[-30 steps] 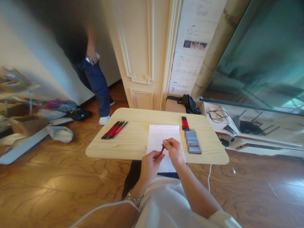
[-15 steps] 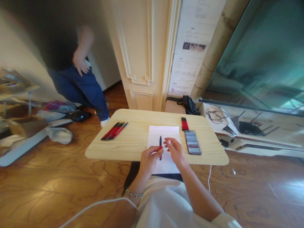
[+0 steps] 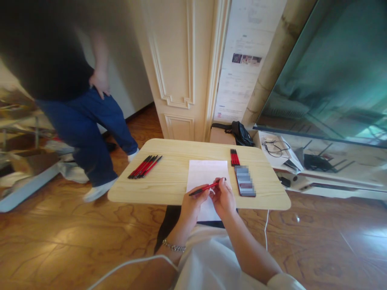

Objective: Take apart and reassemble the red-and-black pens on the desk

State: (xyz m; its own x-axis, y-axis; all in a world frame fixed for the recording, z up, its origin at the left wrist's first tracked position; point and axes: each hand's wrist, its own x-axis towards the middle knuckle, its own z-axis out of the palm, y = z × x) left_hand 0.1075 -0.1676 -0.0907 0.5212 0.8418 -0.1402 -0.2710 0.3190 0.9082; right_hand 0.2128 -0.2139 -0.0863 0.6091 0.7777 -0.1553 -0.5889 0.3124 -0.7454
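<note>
The red and black pen point(image 3: 207, 187) is held just above the sheet of paper point(image 3: 207, 170), roughly level and slanting up to the right. The left hand point(image 3: 193, 203) pinches it near its dark lower end. The right hand point(image 3: 223, 197) grips the upper end between thumb and fingers, though at this size it is hard to tell whether those fingers twist or only hold.

With a pinch at each end, a slip on either side could drop the pen onto the sheet and leave a stray mark, or let it roll off the near edge of the bench point(image 3: 169, 183). Another person point(image 3: 81, 129) strides close to the bench's left corner. A knock there could send the loose row of pens point(image 3: 145, 166) rolling to the floor. The phone point(image 3: 244, 181) lies just beside the right hand, so a wide elbow move could shove it.

Nothing on the bench is a container: both the left row and the small bundle of pens point(image 3: 234, 157) lie bare on the wood. A black bag point(image 3: 241, 133) sits on the floor by the door, its contents hidden
</note>
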